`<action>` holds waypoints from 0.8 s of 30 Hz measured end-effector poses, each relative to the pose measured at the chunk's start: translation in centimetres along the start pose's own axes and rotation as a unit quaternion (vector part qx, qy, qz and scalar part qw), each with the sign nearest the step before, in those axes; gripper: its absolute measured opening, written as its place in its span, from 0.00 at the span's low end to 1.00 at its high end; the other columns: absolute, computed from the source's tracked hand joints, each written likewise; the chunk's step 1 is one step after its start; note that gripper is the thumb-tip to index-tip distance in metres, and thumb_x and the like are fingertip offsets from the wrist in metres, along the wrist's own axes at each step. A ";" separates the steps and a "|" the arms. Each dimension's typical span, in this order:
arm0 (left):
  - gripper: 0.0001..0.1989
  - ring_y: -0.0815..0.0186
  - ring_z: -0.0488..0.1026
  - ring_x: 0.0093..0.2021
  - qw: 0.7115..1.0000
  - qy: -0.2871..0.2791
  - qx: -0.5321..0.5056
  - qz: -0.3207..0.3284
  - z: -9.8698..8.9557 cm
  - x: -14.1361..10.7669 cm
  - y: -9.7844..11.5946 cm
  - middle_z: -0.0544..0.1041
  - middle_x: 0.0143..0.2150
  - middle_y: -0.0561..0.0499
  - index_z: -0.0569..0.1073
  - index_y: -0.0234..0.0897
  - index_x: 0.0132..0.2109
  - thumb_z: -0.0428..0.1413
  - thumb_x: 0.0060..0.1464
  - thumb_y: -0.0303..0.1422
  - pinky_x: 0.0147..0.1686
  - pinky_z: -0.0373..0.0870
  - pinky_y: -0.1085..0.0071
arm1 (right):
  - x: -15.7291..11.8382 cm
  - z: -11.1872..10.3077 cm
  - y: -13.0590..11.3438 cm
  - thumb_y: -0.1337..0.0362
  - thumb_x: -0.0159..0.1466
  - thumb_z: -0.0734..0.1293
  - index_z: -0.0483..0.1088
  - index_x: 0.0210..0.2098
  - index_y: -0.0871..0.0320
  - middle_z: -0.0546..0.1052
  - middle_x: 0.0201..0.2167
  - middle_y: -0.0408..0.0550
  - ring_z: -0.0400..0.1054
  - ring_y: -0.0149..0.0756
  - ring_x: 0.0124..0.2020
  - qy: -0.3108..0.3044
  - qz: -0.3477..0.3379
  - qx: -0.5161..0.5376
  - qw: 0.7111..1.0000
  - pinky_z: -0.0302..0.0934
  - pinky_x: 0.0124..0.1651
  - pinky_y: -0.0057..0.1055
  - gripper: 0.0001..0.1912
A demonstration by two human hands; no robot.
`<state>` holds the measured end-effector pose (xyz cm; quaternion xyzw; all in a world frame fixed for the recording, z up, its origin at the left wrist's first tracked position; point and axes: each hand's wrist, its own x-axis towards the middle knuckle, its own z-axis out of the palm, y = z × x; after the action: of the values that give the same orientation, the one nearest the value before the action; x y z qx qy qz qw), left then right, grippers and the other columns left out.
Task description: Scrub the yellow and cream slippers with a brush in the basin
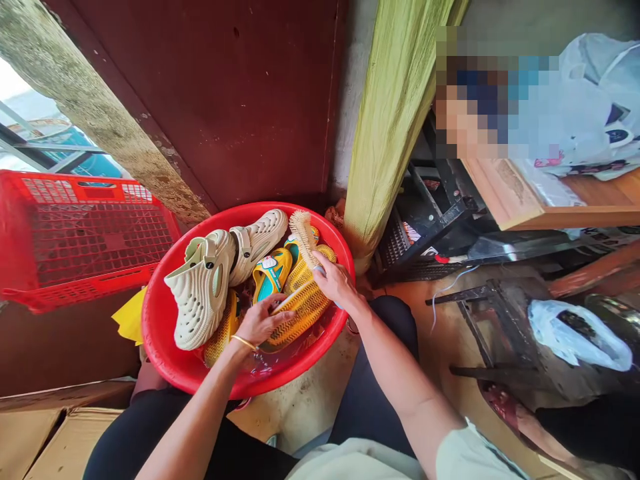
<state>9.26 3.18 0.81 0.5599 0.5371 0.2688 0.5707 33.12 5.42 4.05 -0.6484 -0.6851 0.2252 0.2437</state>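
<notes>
Here, hands (334, 283) hold brush (303, 235) and shoe (311, 305) beside illegibly printed clog (271, 276).

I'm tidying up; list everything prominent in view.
basin: one, red, centre
shoes: two, cream, in basin
slipper: one, yellow, at left hand
other slippers: several, yellow, in basin
brush: one, tan, right hand
crate: one, red, left
panel: one, maroon, beyond basin
cloth: one, yellow-green, beside panel
cardboard: count unclear, brown, lower left
tabletop: one, brown, upper right
plastic bags: at least two, whitish, right
left hand: one, bare, holding slipper
right hand: one, bare, gripping brush
</notes>
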 end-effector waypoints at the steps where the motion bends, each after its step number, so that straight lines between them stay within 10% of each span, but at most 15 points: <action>1: 0.32 0.60 0.76 0.30 1.000 0.010 -0.029 -0.005 -0.7 -0.3 0.6 0.78 0.29 0.52 0.80 0.36 0.47 0.73 0.35 0.48 0.29 0.71 0.68 | -0.1 0.1 -0.1 0.64 0.71 0.61 0.60 0.72 0.53 0.77 0.61 0.50 0.75 0.42 0.57 0.003 -0.002 0.003 1.000 0.66 0.62 0.36 0.31; 11: 0.38 0.56 0.82 0.39 0.954 0.160 -0.250 -0.042 -5.0 -1.6 2.0 0.83 0.40 0.48 0.73 0.39 0.59 0.72 0.39 0.37 0.38 0.79 0.64 | -0.6 2.3 -2.6 0.65 0.73 0.57 0.55 0.75 0.59 0.73 0.65 0.54 0.70 0.41 0.62 0.062 -0.107 0.032 0.992 0.63 0.66 0.34 0.31; 18: 0.24 0.50 0.81 0.49 0.872 0.192 -0.442 -0.080 -3.5 -0.2 1.5 0.84 0.45 0.45 0.78 0.38 0.51 0.66 0.48 0.43 0.44 0.82 0.61 | -6.3 6.0 -6.9 0.58 0.75 0.58 0.60 0.72 0.43 0.81 0.43 0.49 0.78 0.39 0.37 -0.137 -0.221 -0.135 0.956 0.72 0.40 0.30 0.27; 24: 0.28 0.53 0.80 0.52 0.882 0.141 -0.447 -0.034 -2.9 -0.5 0.2 0.84 0.49 0.47 0.77 0.37 0.54 0.71 0.46 0.40 0.49 0.79 0.62 | -1.0 4.1 -5.0 0.58 0.77 0.53 0.54 0.75 0.44 0.81 0.50 0.53 0.78 0.44 0.44 -0.134 -0.076 -0.184 0.971 0.72 0.47 0.38 0.28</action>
<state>6.49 3.81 1.71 0.1824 0.4532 0.5366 0.6880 26.72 4.13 3.98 -0.5918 -0.7887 0.1611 0.0430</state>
